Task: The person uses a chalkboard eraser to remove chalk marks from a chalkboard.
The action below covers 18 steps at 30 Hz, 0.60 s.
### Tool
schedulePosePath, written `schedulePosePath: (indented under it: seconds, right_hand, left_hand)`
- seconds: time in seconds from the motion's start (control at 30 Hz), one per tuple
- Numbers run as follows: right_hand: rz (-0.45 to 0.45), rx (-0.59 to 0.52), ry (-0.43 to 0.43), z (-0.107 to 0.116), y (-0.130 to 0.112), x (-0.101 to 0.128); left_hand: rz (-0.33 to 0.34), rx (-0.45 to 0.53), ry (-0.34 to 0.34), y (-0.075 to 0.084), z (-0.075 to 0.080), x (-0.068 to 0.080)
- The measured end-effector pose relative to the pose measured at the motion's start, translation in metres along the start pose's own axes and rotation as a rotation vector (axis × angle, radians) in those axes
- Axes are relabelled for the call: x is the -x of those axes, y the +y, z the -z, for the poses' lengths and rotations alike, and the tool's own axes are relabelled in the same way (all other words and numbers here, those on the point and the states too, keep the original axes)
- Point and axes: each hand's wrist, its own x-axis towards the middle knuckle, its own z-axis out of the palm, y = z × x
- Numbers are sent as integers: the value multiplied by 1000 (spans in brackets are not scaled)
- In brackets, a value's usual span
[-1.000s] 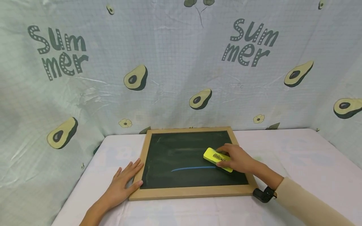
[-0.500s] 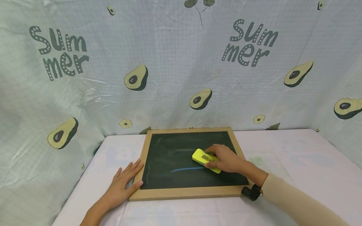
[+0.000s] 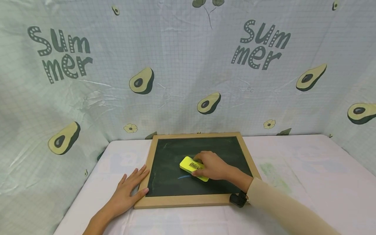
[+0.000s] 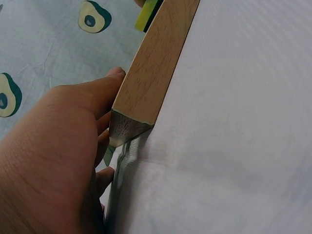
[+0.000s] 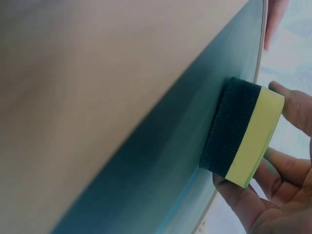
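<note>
A wood-framed chalkboard [image 3: 152, 156] lies flat on the white table. My right hand [image 3: 212, 166] grips a yellow eraser [image 3: 192, 167] with a dark felt base [image 5: 229, 129] and presses it on the board's middle. A short stub of a blue chalk line [image 3: 183, 177] shows just left of the eraser. My left hand [image 3: 127, 191] lies flat with straight fingers against the board's left front corner [image 4: 131, 122], thumb on the frame.
The table [image 3: 308, 169] is covered in white cloth, with a faint green smear [image 3: 268, 169] right of the board. A hanging avocado-print "Summer" cloth [image 3: 188, 65] closes in the back and both sides.
My right hand has slid the eraser leftward along the blue line, which is now much shorter. The left hand has stayed put.
</note>
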Motion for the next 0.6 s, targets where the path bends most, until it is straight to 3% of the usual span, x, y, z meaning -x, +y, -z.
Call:
schedulePosePath:
  seconds: [0.6]
  right_hand:
    - [31, 38, -69, -20, -48, -33]
  left_hand:
    - [9, -12, 1, 2, 0, 0]
